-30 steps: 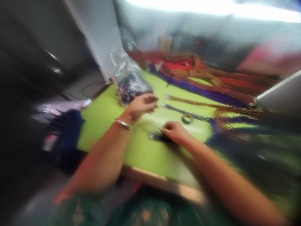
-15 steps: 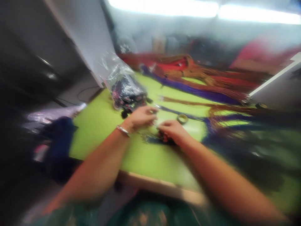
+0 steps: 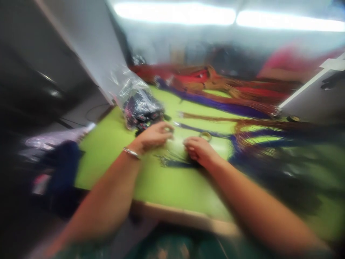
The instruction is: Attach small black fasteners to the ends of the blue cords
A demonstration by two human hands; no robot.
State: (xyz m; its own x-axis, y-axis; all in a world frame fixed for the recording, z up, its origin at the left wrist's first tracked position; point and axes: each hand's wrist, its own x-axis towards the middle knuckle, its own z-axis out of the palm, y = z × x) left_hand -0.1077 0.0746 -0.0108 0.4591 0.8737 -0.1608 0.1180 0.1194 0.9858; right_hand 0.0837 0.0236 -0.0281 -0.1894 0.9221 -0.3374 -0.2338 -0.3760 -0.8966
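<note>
My left hand (image 3: 156, 135), with a bracelet (image 3: 131, 153) at its wrist, is above the table beside the mouth of a clear bag. Its thumb and fingers are bent together; blur hides anything small between them. My right hand (image 3: 201, 150) is curled closed on the right, at thin wires that run to its fingers. A bundle of dark blue wires (image 3: 176, 163) with light metallic ends lies on the table just below and partly under that hand. Black plastic parts (image 3: 141, 122) spill from the clear plastic bag (image 3: 134, 90) behind my left hand.
Behind my right hand lies a tape roll (image 3: 205, 136). Blue wires (image 3: 205, 130), brown wires (image 3: 212, 117) and a purple bundle (image 3: 215, 102) stretch across the green table (image 3: 172, 194). Red and orange bundles (image 3: 199, 77) lie at the back. A second tape roll (image 3: 293, 118) sits at right.
My hands have drawn apart; a wider gap shows between their fingertips. The whole view has shifted slightly left and a little downward.
</note>
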